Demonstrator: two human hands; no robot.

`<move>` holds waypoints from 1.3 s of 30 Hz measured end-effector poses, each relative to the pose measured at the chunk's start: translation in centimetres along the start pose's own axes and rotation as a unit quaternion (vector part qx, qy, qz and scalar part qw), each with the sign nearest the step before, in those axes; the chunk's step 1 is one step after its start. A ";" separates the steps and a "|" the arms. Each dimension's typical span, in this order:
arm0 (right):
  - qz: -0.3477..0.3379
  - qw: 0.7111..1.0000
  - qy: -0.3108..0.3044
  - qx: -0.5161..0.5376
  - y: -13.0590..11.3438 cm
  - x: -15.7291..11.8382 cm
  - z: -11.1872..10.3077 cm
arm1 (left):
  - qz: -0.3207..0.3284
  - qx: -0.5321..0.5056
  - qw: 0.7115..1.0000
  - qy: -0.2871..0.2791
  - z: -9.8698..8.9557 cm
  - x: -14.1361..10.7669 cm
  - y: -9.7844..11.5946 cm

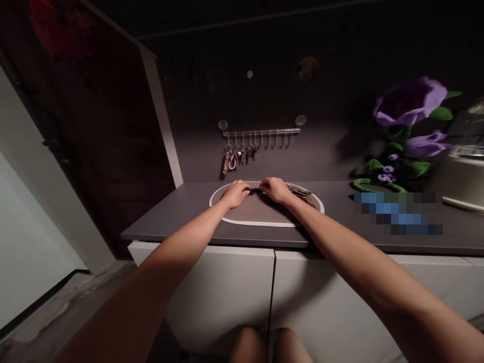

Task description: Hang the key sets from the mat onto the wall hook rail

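Note:
My left hand [236, 193] and my right hand [276, 189] are close together over an oval brown mat with a white border [251, 216]. Between their fingertips lies a small dark bunch of keys [256, 190], low over the mat or on it. The fingers of both hands are pinched at its two ends; individual keys are hard to make out. More metal keys [301, 191] lie in a pile on the mat, just right of my right hand and partly hidden by it.
On the wall, a clear hook rail [261, 133] holds several hanging keys [248, 153] and a pink carabiner [232, 162]. Purple flowers [412, 103] and a pale rounded object [467, 176] stand right on the grey counter [170, 212]. White cabinet doors [227, 282] are below; a dark door is left.

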State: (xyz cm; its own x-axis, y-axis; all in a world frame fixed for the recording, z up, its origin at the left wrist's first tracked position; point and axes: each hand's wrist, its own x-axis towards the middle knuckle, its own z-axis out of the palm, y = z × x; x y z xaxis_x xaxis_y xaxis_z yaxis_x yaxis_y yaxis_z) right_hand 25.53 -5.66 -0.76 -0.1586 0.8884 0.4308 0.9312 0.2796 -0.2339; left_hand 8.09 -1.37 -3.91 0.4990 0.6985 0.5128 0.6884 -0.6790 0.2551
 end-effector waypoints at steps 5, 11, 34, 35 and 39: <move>0.013 1.000 -0.016 -0.023 -0.3 -0.1 0.3 | -0.002 0.005 1.000 -0.005 0.0 0.0 0.3; 0.021 0.999 -0.029 -0.030 -0.7 -0.4 0.3 | -0.001 0.020 1.000 -0.007 -0.1 0.0 0.8; -0.005 0.999 -0.037 -0.036 -1.0 -0.3 0.0 | 0.050 0.055 0.997 0.035 -0.5 -0.1 2.1; -0.009 0.999 -0.036 -0.033 -1.0 -0.3 0.0 | 0.051 0.048 0.997 0.040 -0.4 -0.1 2.1; -0.022 1.000 -0.022 -0.002 -1.0 -0.2 0.1 | 0.046 0.004 0.997 0.065 -0.3 0.2 2.0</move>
State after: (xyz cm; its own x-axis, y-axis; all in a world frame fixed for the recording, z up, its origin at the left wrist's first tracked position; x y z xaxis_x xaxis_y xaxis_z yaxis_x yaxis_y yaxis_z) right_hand 24.61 -6.10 -0.67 -0.2136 0.8907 0.4013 0.9241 0.3174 -0.2128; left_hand 9.43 -2.69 -3.05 0.4877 0.5986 0.6355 0.6482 -0.7359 0.1957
